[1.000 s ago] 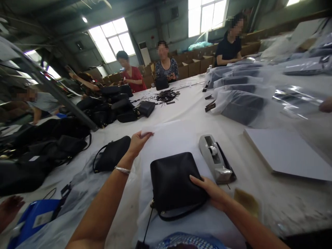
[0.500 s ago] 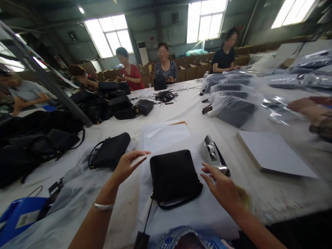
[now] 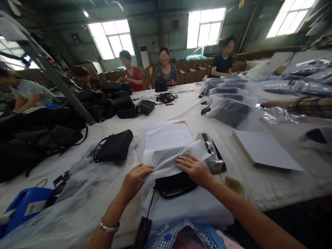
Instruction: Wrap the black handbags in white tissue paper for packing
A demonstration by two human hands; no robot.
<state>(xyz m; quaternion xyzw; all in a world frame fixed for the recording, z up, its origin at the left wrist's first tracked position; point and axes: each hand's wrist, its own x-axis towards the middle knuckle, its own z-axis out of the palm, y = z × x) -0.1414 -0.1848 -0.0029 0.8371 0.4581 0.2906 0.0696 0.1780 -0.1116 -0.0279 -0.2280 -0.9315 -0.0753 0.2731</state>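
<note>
A black handbag (image 3: 176, 185) lies in front of me on white sheets of paper, its strap edge toward me. A thin white tissue sheet (image 3: 168, 157) is folded over its far part and hides it. At the sheet's left edge my left hand (image 3: 136, 178) is closed, pinching the paper between fingers and thumb. My right hand (image 3: 194, 169) lies on the sheet over the bag with fingers stretched out. A dark hang tag (image 3: 142, 231) trails on a cord from the bag's left side. Just right of the sheet stands a grey tape dispenser (image 3: 214, 155).
Another black handbag (image 3: 115, 145) sits left of the papers, with a large pile of black bags (image 3: 38, 148) beyond. To the right are a stack of white boards (image 3: 264, 148) and wrapped bags (image 3: 230, 109). A co-worker's hand (image 3: 275, 103) reaches in there. A blue container (image 3: 28, 207) stands front left.
The tissue sheet has come down over the far part of the handbag. My right hand has moved left from beside the bag onto the sheet. The co-worker's arm at right has shifted.
</note>
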